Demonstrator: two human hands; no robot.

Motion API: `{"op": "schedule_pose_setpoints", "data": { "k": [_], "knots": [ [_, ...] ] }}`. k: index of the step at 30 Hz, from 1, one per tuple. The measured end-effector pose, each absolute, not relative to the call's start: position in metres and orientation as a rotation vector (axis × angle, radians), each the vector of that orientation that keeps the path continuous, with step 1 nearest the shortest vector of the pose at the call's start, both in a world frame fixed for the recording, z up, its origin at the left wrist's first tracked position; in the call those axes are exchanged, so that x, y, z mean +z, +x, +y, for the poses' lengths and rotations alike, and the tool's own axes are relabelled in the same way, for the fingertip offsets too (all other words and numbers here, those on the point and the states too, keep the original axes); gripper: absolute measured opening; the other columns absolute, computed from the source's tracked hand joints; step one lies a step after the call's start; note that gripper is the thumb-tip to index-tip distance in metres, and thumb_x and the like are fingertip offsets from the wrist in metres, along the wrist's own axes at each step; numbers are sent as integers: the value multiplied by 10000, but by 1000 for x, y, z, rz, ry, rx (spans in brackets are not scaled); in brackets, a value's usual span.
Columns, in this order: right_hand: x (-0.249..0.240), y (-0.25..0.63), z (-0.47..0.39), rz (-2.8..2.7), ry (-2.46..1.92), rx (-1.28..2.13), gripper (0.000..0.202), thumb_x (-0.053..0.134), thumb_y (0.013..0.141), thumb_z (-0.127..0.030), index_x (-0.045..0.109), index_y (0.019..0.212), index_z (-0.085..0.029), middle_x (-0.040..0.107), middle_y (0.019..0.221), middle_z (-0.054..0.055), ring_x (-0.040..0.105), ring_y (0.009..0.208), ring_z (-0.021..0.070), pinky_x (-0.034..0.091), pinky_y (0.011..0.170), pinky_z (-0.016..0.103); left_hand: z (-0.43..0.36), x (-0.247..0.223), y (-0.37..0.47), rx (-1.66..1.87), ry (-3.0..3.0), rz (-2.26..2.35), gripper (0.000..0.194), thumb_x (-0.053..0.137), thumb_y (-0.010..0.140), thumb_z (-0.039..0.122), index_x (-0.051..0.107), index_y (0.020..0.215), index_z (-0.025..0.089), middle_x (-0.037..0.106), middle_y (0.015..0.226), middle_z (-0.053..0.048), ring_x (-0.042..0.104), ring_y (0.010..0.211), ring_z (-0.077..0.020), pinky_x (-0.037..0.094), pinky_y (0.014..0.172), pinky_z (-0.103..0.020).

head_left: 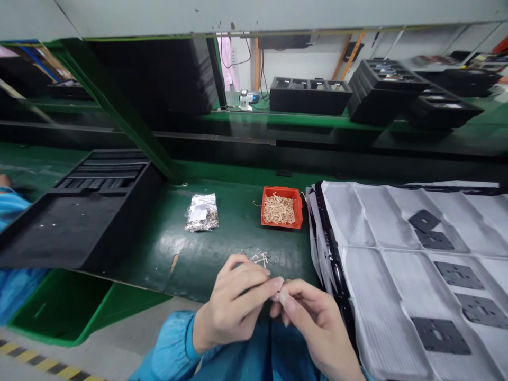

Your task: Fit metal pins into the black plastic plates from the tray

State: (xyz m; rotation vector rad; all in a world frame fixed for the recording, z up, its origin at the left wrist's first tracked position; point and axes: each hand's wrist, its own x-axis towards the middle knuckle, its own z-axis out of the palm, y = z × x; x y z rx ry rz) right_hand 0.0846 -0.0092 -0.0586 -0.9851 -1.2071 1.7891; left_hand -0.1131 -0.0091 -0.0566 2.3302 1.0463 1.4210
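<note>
My left hand [240, 296] and my right hand [313, 317] meet at the front edge of the green bench, fingertips pinched together. Whatever lies between the fingertips is too small and too covered to name. Just beyond my left fingers, several small pale and metallic strips [260, 258] lie scattered on the bench. Farther back, a red bin [297, 218] holds a heap of thin tan strips [279, 208]. A clear plastic bag [202, 212] of small metallic parts, with a white label, rests to the left of the bin.
At right, stacked white divided trays [369, 211] carry several dark flat plates [440, 335]. A large black tray [71, 227] stands at left, above a green crate [59, 301]. Another person's blue sleeve [14, 203] shows at the left edge. Black boxes [309, 98] line the back shelf.
</note>
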Motion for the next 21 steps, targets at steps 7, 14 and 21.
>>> {"op": "schedule_pose_setpoints", "data": {
  "k": [7,14,21],
  "knots": [
    [-71,39,1,-1561,-995,1117,155,601,974,-190,734,901,-221,753,828,40,708,767,164,573,736,279,-12,-70,-92,1570,996,1227,154,781,959,269,802,821,203,791,921,-85,760,994,-249,616,886,-351],
    [-95,26,41,-1444,-1035,989,121,687,924,-328,757,886,-236,763,865,99,677,808,231,563,812,409,55,-74,-148,1845,689,1042,490,553,967,766,766,1016,327,774,1235,-42,683,1296,-245,585,1046,-399],
    [-85,37,46,-1222,-984,1493,556,622,960,-663,761,1151,-159,762,874,89,623,652,153,519,587,282,83,-83,-121,1536,1300,804,1447,727,499,996,288,1697,314,45,1822,-153,74,1659,-451,268,1263,-645]
  ]
}}
